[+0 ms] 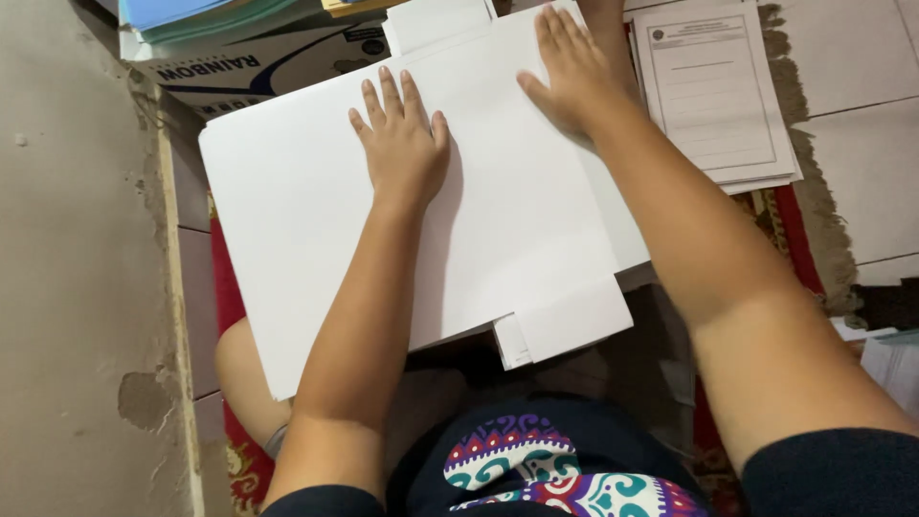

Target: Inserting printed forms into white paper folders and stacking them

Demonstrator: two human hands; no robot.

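The person sat on the floor, on a red patterned rug (228,287) laid over pale tiles (862,163), with a rough grey wall (77,287) close along the left side. A large white sheet of card (287,211) with folded tabs lay over the person's lap, tilted, its far end toward a box (258,67) with dark lettering that had coloured folders stacked on top. One tab (565,325) stuck out at the near right edge of the card, another at the far edge.

The left hand (402,144) lay flat, palm down, on the middle of the card, its fingers straight and only slightly spread. The right hand (570,67) pressed flat near the far right corner, fingers together and the thumb held out to the side. Neither hand pinched anything.

Just beside the right forearm lay a stack of printed forms (713,91), touching or slightly under the card's right edge. More white papers (890,359) showed at the far right. The wall hemmed in the left; the tiles to the right offered the most open space.
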